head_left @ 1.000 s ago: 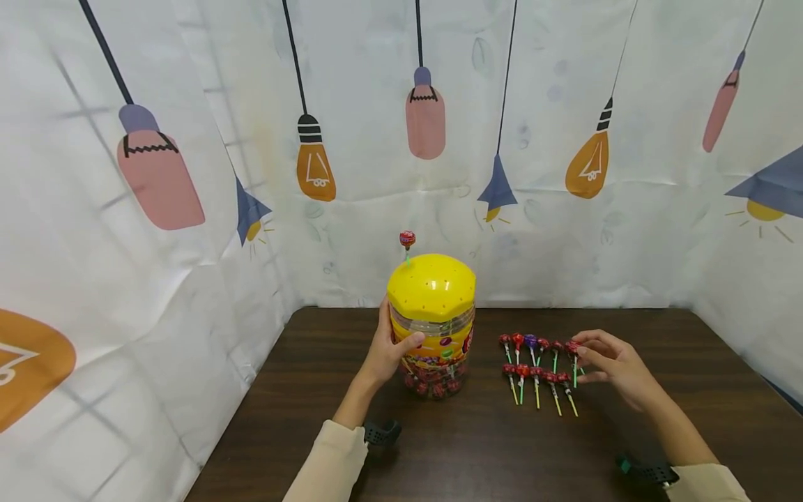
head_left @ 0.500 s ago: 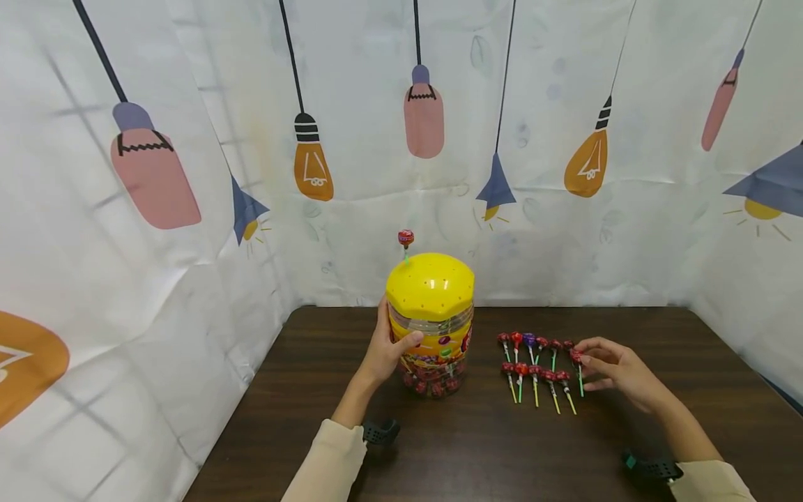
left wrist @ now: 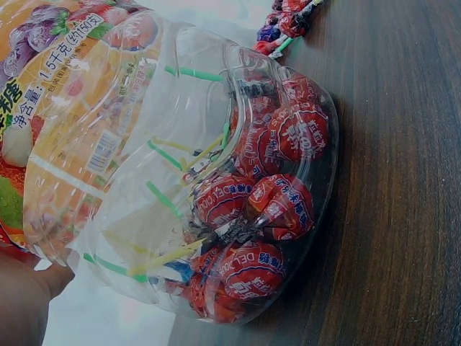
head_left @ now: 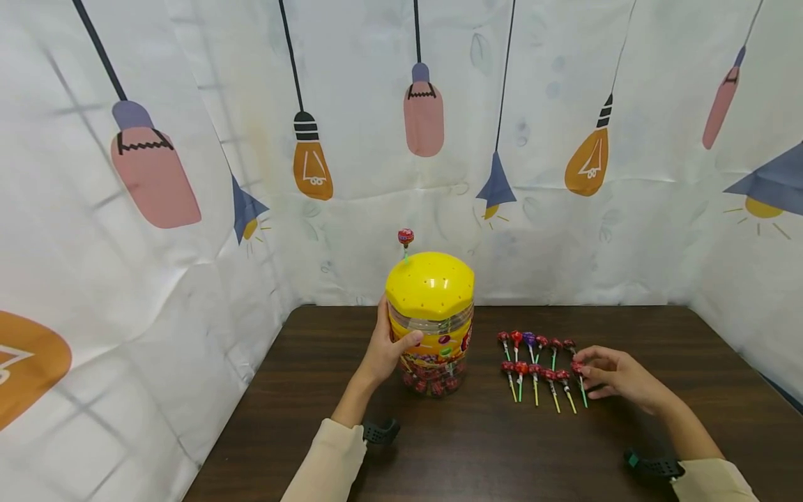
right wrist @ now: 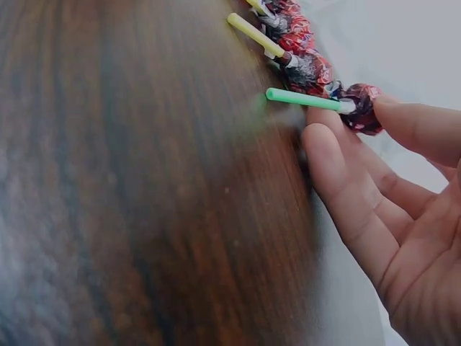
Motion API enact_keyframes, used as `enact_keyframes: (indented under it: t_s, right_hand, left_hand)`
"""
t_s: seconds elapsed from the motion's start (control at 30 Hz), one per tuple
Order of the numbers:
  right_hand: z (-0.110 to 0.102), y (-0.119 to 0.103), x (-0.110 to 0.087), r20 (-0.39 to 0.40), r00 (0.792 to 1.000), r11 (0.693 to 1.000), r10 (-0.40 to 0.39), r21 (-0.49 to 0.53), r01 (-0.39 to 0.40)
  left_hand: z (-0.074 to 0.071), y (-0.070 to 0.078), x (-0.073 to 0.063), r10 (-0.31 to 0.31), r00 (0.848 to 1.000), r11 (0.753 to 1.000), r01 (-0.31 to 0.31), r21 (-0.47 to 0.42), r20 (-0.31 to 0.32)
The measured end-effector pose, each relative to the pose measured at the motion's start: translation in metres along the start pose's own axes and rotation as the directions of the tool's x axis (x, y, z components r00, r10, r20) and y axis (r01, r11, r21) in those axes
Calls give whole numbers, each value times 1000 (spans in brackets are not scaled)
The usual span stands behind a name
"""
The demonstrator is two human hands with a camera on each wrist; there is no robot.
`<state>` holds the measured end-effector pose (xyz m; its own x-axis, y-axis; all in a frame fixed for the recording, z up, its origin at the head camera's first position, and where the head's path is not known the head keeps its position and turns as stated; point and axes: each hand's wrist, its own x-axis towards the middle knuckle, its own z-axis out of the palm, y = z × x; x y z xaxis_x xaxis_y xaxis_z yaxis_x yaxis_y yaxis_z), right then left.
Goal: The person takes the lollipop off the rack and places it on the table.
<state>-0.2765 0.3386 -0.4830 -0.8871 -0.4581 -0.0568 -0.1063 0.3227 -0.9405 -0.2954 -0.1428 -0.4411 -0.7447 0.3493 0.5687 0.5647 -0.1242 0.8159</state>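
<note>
A clear plastic jar (head_left: 433,380) with a yellow lid (head_left: 429,286) stands on the table, several red-wrapped lollipops (left wrist: 252,270) heaped in its bottom. My left hand (head_left: 387,352) grips the jar's left side, thumb across the front label. One lollipop (head_left: 406,237) sticks upright from the back of the lid. At the right end of the front row, my right hand (head_left: 617,376) pinches a red lollipop (right wrist: 361,108) by its wrapped head. Its green stick points toward the front of the table, beside a yellow-sticked lollipop (right wrist: 310,66).
Two rows of lollipops lie on the dark wooden table (head_left: 477,453) right of the jar. The back row includes a purple lollipop (head_left: 530,339). A white curtain (head_left: 364,230) printed with lamps hangs behind the table and along its left side.
My right hand has brought its lollipop from the back row's right end toward me, to the front row's right end. My left hand stays on the jar.
</note>
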Motion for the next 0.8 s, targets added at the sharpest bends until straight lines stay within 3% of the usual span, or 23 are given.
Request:
enact_keyframes:
  t_s: [0.47, 0.8]
  right_hand:
    - [0, -2, 0, 39, 999, 999, 31, 12, -31]
    - [-1, 0, 1, 31, 999, 1000, 28, -6, -28]
  left_hand:
    - [-1, -3, -1, -4, 1000, 1000, 4, 29, -4]
    - [0, -1, 1, 13, 1000, 1000, -13, -1, 5]
